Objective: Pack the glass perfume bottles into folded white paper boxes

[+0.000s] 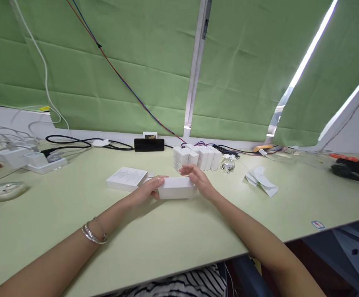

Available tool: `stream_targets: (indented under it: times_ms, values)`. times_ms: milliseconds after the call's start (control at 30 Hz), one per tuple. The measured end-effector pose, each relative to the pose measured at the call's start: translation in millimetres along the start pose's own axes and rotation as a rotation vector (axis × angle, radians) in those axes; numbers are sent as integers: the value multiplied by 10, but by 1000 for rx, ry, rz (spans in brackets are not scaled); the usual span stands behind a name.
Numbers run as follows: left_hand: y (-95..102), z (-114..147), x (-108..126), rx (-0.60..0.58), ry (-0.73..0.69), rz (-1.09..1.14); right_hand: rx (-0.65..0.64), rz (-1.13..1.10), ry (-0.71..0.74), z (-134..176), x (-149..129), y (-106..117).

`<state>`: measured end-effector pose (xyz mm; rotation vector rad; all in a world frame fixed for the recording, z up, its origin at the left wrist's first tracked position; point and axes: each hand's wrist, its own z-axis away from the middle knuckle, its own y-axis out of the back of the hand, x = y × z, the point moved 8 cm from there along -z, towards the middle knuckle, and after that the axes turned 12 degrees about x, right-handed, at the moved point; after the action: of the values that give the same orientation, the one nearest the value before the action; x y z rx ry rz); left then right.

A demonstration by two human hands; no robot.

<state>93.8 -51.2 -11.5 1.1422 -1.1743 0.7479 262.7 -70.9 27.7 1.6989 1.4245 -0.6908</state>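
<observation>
Just above the tabletop, in the middle of the head view, is a small white box (177,188). My left hand (151,187) grips its left end, thumb on top and fingers beneath. My right hand (198,180) is at the box's right end, its fingers bent over the upper corner; slight blur hides how firmly they press. A flatter white box (127,177) with printed text lies on the table beside my left hand. Behind my right hand, several small white printed boxes (198,156) stand upright in a row.
A crumpled white paper (261,180) and a shiny silver object (228,164) lie to the right. At the back a black phone (149,144) leans upright. Power strips and plugs (40,161) crowd the left side, with black cables behind. The table's front edge (179,272) runs near my body.
</observation>
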Motion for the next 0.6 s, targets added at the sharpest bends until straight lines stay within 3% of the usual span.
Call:
stream_targets:
  times_ms: [100, 200, 333, 467, 600]
  values:
    - [-93, 48, 51, -82, 117, 277, 39, -195, -91, -51, 58, 87]
    - [-205, 116, 23, -184, 282, 439, -112, -316, -185, -9, 75, -9]
    - [-326, 197, -88, -292, 432, 465, -276, -412, -178, 117, -76, -187]
    - [-380, 223, -163, -329, 438, 412, -343, -481, -201, 200, -160, -332]
    - [-365, 228, -163, -264, 401, 363, -435, -405, -213, 275, -92, -495]
